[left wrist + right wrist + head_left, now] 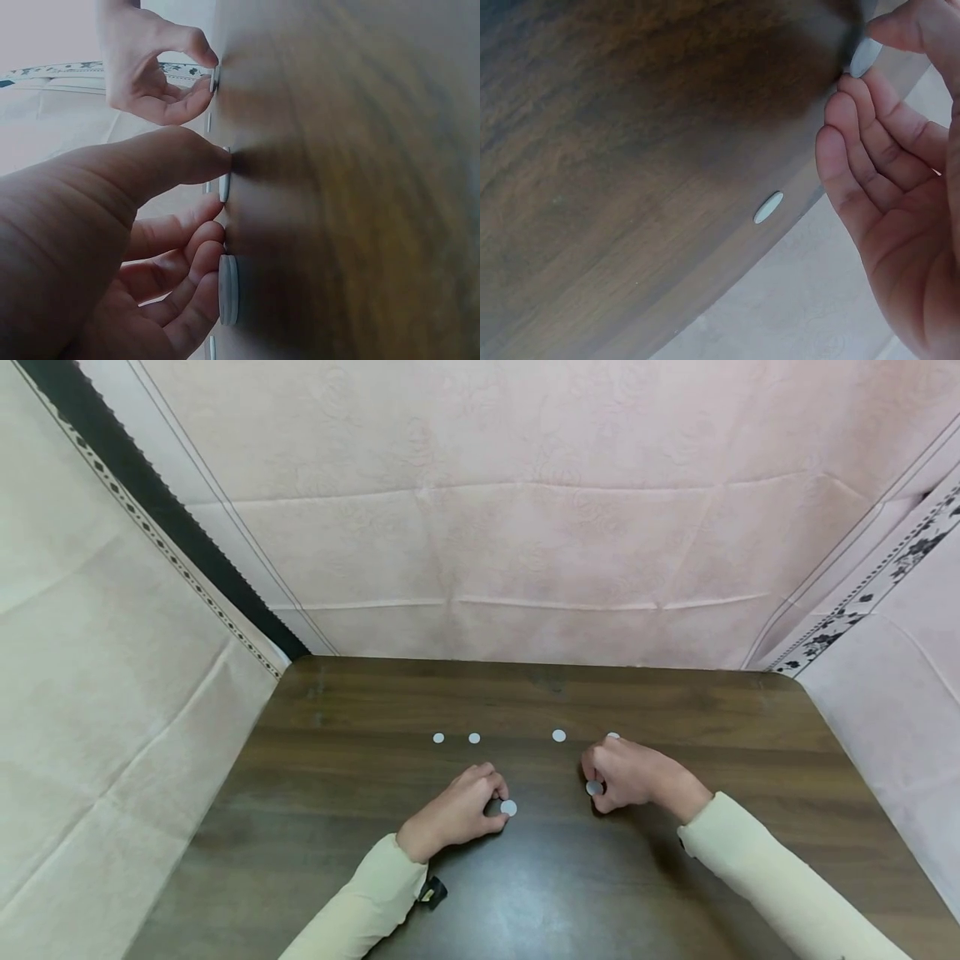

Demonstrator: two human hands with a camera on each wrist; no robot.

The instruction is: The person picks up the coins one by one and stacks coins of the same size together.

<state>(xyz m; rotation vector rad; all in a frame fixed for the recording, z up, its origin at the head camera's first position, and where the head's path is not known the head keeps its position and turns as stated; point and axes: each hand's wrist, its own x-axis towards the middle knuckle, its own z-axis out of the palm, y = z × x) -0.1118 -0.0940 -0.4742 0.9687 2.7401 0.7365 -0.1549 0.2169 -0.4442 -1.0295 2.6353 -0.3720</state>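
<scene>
My left hand point(461, 807) pinches a small white disc point(508, 808) between thumb and fingertips, low over the table. In the left wrist view that disc point(225, 176) stands edge-on, and a thicker, layered-looking round piece point(229, 290) sits by the lower fingers. To the right, my right hand point(636, 772) holds another white disc point(594, 788) by thumb and index finger. The right wrist view shows this disc point(865, 57) tilted in the pinch, the other fingers curled beside it. One more disc point(613, 735) lies just beyond the right hand, partly covered by it.
Farther back on the dark wooden table point(360, 693) lie three white discs: a left one point(438, 738), a second point(474, 738) close to it, and a third point(558, 736) nearer the right hand. Pale cloth point(525, 543) hangs behind the table's far edge and along both sides.
</scene>
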